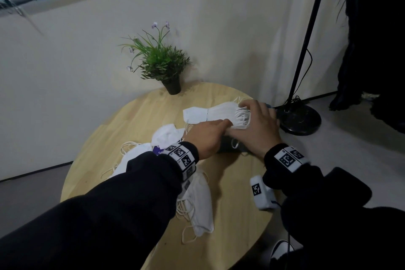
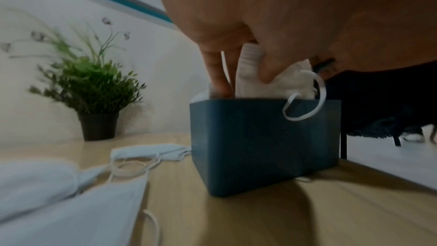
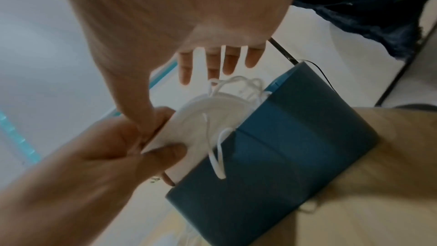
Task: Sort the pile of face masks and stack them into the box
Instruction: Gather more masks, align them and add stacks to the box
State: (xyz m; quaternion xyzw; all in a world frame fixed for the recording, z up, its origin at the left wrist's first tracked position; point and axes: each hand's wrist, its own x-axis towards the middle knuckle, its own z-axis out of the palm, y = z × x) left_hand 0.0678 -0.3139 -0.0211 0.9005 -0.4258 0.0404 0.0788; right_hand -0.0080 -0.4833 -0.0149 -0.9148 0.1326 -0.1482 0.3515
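Observation:
A dark blue box stands on the round wooden table, mostly hidden by my hands in the head view. White face masks stand upright in it, and one ear loop hangs over its side. My left hand pinches the near end of a mask at the box's rim. My right hand lies over the far end of the stack with straight, spread fingers. Loose masks lie to the left.
A potted plant stands at the table's back edge. A floor lamp's black base sits right of the table. A purple packet shows among the loose masks. The box is close to the table's right edge.

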